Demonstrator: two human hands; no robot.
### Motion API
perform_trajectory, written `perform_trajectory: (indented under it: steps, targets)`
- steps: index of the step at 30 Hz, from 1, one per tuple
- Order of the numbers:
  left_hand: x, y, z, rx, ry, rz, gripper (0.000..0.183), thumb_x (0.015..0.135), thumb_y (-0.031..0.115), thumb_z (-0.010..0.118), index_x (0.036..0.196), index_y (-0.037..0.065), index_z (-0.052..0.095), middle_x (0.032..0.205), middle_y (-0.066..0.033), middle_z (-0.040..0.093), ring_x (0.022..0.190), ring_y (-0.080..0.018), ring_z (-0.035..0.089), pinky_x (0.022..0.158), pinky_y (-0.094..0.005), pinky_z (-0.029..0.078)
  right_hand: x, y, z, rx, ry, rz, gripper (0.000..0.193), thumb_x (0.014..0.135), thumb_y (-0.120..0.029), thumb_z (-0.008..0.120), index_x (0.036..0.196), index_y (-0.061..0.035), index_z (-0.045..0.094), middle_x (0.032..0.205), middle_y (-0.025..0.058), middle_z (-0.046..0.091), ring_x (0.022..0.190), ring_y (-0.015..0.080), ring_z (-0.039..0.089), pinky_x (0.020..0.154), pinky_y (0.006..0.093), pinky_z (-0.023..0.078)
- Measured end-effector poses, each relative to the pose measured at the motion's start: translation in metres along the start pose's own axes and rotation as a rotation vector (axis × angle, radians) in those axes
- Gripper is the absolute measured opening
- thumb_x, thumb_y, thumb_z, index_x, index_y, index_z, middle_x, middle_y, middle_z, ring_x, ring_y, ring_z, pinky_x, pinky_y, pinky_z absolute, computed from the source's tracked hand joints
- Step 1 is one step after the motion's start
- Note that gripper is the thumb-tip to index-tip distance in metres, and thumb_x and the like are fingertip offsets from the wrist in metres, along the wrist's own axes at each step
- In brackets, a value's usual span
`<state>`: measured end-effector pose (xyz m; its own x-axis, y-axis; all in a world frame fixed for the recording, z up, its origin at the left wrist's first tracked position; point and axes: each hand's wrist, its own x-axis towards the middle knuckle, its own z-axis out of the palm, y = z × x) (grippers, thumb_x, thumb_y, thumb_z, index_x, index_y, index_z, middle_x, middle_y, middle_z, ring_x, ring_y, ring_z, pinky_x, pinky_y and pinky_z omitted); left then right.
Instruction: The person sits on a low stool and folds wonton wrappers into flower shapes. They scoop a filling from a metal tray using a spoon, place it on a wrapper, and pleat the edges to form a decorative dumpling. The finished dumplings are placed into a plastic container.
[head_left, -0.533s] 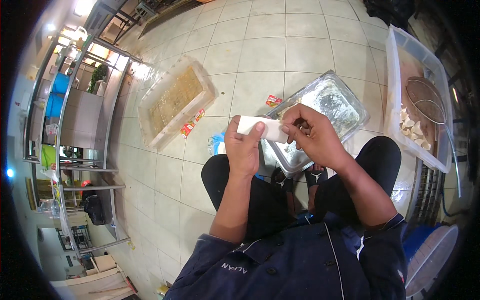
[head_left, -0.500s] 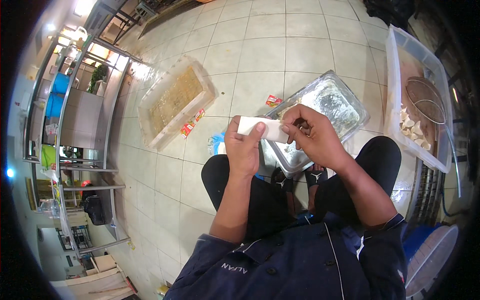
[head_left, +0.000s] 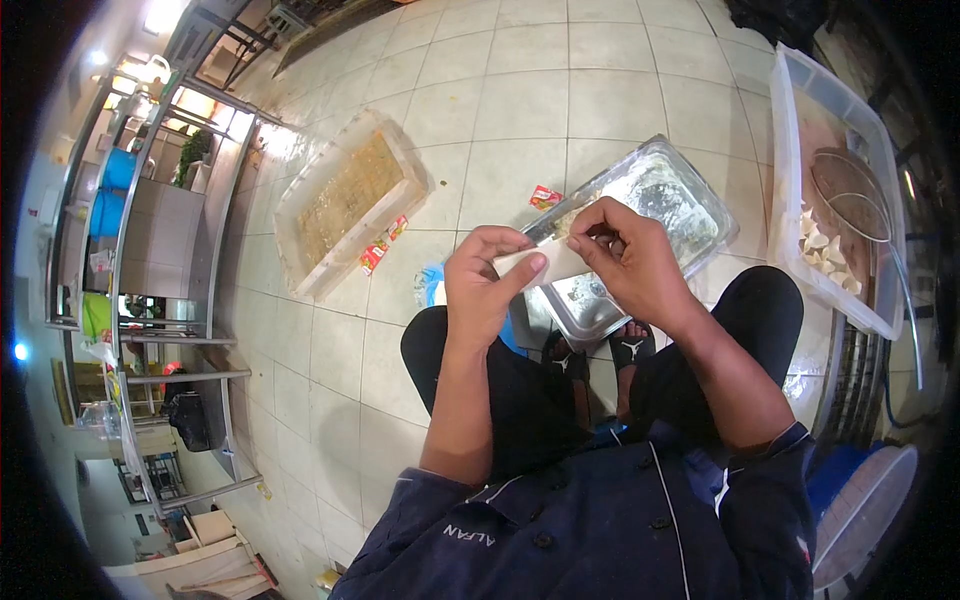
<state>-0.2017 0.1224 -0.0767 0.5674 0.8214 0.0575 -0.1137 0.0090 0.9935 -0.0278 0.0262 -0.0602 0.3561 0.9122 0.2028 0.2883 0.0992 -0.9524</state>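
Note:
A small, pale flat dough wrapper [head_left: 568,263] is held between my two hands above the metal tray. My left hand [head_left: 480,290] is closed on its left end, thumb on top and fingers behind. The fingertips of my right hand [head_left: 632,262] pinch its right end. The sheet is bent and tilted, with part of it hidden by my fingers. Below lies the rectangular metal tray [head_left: 668,205], dusted with white powder. At its upper left side, partly behind my right hand, some pale stuff shows in the tray; I cannot make out what it is.
A whitish plastic tub [head_left: 403,148] with a beige mixture stands at the left. Red packets [head_left: 383,248] lie beside it, another red packet [head_left: 545,197] by the tray. At right, a clear bin [head_left: 786,130] holds folded pale pieces [head_left: 826,258] and a wire strainer [head_left: 840,185]. A metal rack [head_left: 230,200] stands far left.
The wrapper was held flat and broad; now it is tilted and bent. My left fingers have curled further over its upper edge. My right hand keeps its pinch.

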Motion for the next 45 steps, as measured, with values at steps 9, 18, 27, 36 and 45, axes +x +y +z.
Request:
perform_trajectory:
  steps: [9, 18, 27, 36, 45]
  targets:
    - [0.005, -0.01, -0.005, -0.279, 0.151, -0.105, 0.027, 0.084, 0.002, 0.072, 0.108, -0.001, 0.062, 0.097, -0.0095, 0.069, 0.086, -0.0142, 0.066, 0.078, -0.0284, 0.055, 0.001, 0.017, 0.007, 0.362, 0.164, 0.096, 0.017, 0.096, -0.013, 0.062, 0.107, -0.0008, 0.058, 0.091, 0.0047, 0.064, 0.081, 0.0107, 0.062, 0.063, 0.024, 0.048]
    - [0.002, -0.004, -0.001, -0.445, 0.132, -0.125, 0.025, 0.088, 0.002, 0.068, 0.112, -0.003, 0.061, 0.102, -0.0122, 0.069, 0.091, -0.0166, 0.067, 0.082, -0.0304, 0.055, -0.014, 0.008, 0.034, 0.452, 0.065, 0.035, 0.022, 0.093, -0.004, 0.063, 0.114, 0.0016, 0.057, 0.102, 0.0077, 0.066, 0.086, 0.0115, 0.067, 0.07, 0.0257, 0.053]
    - [-0.001, -0.008, -0.007, -0.397, -0.016, -0.189, 0.02, 0.088, 0.003, 0.068, 0.107, -0.003, 0.064, 0.094, -0.0082, 0.07, 0.083, -0.0133, 0.067, 0.074, -0.0265, 0.054, -0.013, 0.011, 0.028, 0.169, 0.073, -0.071, 0.026, 0.089, -0.005, 0.068, 0.114, -0.0024, 0.064, 0.096, 0.0093, 0.069, 0.082, 0.0126, 0.067, 0.069, 0.0283, 0.054]
    - [0.001, -0.008, -0.015, -0.472, -0.006, -0.206, 0.016, 0.09, 0.004, 0.066, 0.104, -0.002, 0.063, 0.094, -0.0093, 0.07, 0.082, -0.014, 0.067, 0.074, -0.026, 0.055, -0.006, -0.005, 0.004, -0.128, -0.262, -0.309, 0.056, 0.08, -0.021, 0.078, 0.13, -0.0075, 0.055, 0.118, 0.014, 0.061, 0.095, 0.0291, 0.066, 0.081, 0.037, 0.054]
    - [0.0, 0.001, -0.009, -0.523, -0.039, -0.223, 0.033, 0.094, 0.012, 0.058, 0.122, -0.004, 0.053, 0.116, -0.0185, 0.065, 0.098, -0.022, 0.067, 0.083, -0.0371, 0.058, -0.005, 0.004, 0.007, -0.235, -0.221, -0.432, 0.065, 0.078, -0.027, 0.079, 0.134, -0.0084, 0.052, 0.132, 0.0139, 0.052, 0.11, 0.0324, 0.061, 0.089, 0.0398, 0.052]
